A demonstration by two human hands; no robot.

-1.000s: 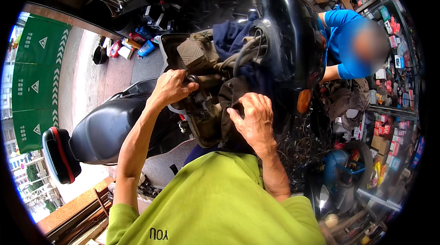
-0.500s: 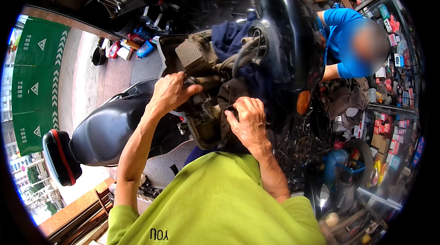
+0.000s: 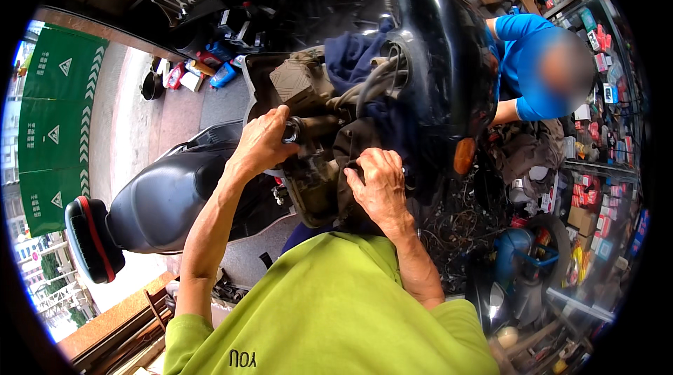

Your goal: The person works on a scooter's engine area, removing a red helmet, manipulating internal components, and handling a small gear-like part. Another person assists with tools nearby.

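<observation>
The left hand (image 3: 263,142) and right hand (image 3: 378,182) sit close inside the opened scooter front (image 3: 315,172). Hoses (image 3: 371,87) and a blue cloth (image 3: 354,59) crowd twelve o'clock; the black fairing (image 3: 442,73) walls three o'clock. Nine o'clock, above the seat (image 3: 161,200), lies open.

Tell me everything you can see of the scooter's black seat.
The black seat looks like smooth, glossy vinyl, long and rounded, catching pale daylight on top. It lies left of the opened front end, lengthwise toward the lower left, where a padded black backrest with a red stripe ends it. It appears intact and closed. The left forearm crosses above its near end; whether they touch cannot be told. No hand is on it.
</observation>
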